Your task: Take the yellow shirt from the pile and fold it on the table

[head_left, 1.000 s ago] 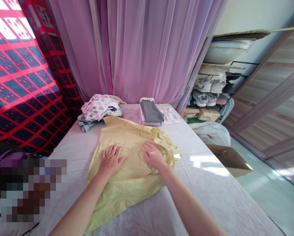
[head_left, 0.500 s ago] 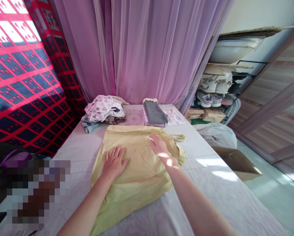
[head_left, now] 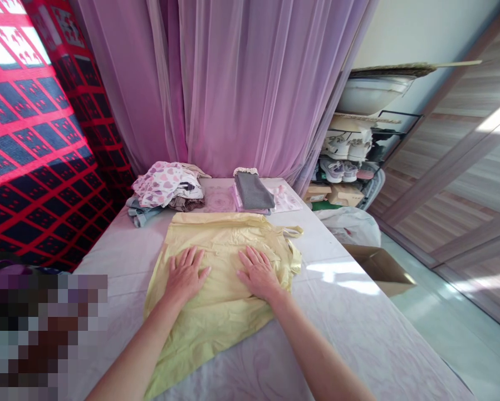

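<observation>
A yellow garment with shoulder straps (head_left: 220, 312) lies spread on the pale patterned bed cover (head_left: 325, 334), its straps toward the right and its far edge folded over. My left hand (head_left: 186, 275) rests flat on the left part of the cloth, fingers spread. On the right part, my right hand (head_left: 259, 273) also lies palm down with its fingers apart. Neither hand grips the fabric. Wrinkles run across the cloth around both hands, and its near corner reaches past my left forearm.
Behind the garment are a heap of clothes (head_left: 162, 186) on the left and a folded grey garment (head_left: 254, 190) on a small stack. A purple curtain (head_left: 233, 83) hangs beyond. Right of the bed stand an open cardboard box (head_left: 379, 267) and a shoe rack (head_left: 383, 133).
My right hand has come down and nearer from the garment's upper right and now lies flat. My left hand stays flat on the cloth. The view has turned slightly right.
</observation>
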A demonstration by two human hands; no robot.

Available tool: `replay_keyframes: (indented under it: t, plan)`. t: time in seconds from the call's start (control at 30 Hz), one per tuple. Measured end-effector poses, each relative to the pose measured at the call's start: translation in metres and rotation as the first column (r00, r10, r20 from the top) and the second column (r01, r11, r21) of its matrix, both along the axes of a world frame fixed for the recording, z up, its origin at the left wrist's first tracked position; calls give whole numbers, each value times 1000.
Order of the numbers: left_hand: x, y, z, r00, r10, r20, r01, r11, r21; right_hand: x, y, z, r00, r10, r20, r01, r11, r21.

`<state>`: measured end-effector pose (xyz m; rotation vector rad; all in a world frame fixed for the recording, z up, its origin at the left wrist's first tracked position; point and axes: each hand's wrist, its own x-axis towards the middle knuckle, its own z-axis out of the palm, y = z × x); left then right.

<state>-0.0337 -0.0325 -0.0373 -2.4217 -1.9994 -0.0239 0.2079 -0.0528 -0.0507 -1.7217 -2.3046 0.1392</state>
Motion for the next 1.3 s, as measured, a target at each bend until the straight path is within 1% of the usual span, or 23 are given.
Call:
replay_keyframes:
  t: [0.07, 0.17, 0.27, 0.37, 0.43, 0.5, 0.53, 0.6, 0.67, 0.7, 0.77, 0.83, 0.9, 0.97, 1.03, 1.1, 1.13, 1.2, 1.23, 1.3]
  plan:
    - [0, 0, -1, 1000, -4, 0, 4, 1000, 10, 7, -1, -3, 999, -25, -43, 27, 998, 52]
    - [0, 0, -2, 1000, 0, 6, 0, 1000, 24, 14, -2, -8, 981, -81, -177, 107, 984, 144]
    - [0, -1, -3, 1000, -4, 29, 2, 999, 39, 22, -7, -14, 948, -103, -300, 192, 940, 282]
    - [-1, -2, -3, 997, -10, 71, 4, 997, 73, 30, -16, -20, 938, -92, -333, 220, 903, 368]
    - [-1, -5, -1, 994, -13, 111, 2, 995, 102, 35, -21, -23, 940, -86, -331, 215, 900, 378]
    - [1, -9, 1, 986, -46, 159, 27, 993, 115, 37, -23, -25, 942, -84, -326, 206, 909, 363]
    - [3, -13, 2, 980, -79, 183, 60, 992, 109, 37, -24, -25, 943, -85, -321, 202, 914, 351]
    - [10, -21, 5, 957, -178, 229, 165, 984, 74, 37, -24, -24, 949, -90, -301, 193, 923, 332]
    - [19, -31, 7, 925, -274, 264, 276, 961, 32, 36, -24, -23, 959, -88, -271, 178, 928, 328]
    - [24, -36, 8, 913, -303, 272, 313, 950, 9, 37, -24, -23, 963, -86, -257, 170, 929, 328]
    - [30, -43, 9, 911, -314, 268, 338, 940, -44, 40, -25, -25, 970, -66, -234, 143, 934, 328]
    - [29, -46, 8, 926, -286, 245, 318, 942, -103, 44, -26, -27, 975, -38, -220, 110, 938, 329]
    - [19, -45, 6, 944, -251, 215, 282, 951, -130, 48, -27, -30, 974, -37, -222, 111, 937, 331]
    - [1, -42, 1, 963, -200, 183, 222, 969, -110, 50, -28, -32, 966, -76, -249, 160, 928, 336]
    - [-21, -37, -6, 978, -135, 160, 145, 988, -52, 51, -28, -31, 951, -108, -289, 208, 915, 345]
    - [-42, -34, -14, 983, -88, 159, 85, 996, 25, 51, -28, -29, 938, -103, -331, 228, 903, 365]
    - [-51, -32, -18, 982, -84, 167, 72, 995, 72, 51, -28, -27, 933, -92, -348, 231, 895, 383]
    - [-61, -31, -25, 974, -112, 196, 79, 983, 167, 52, -28, -22, 922, -90, -377, 255, 873, 416]
    - [-63, -31, -27, 968, -130, 213, 85, 974, 210, 53, -30, -19, 917, -100, -385, 272, 864, 424]
    - [-65, -32, -28, 958, -144, 249, 74, 960, 270, 52, -35, -16, 913, -133, -385, 297, 864, 406]
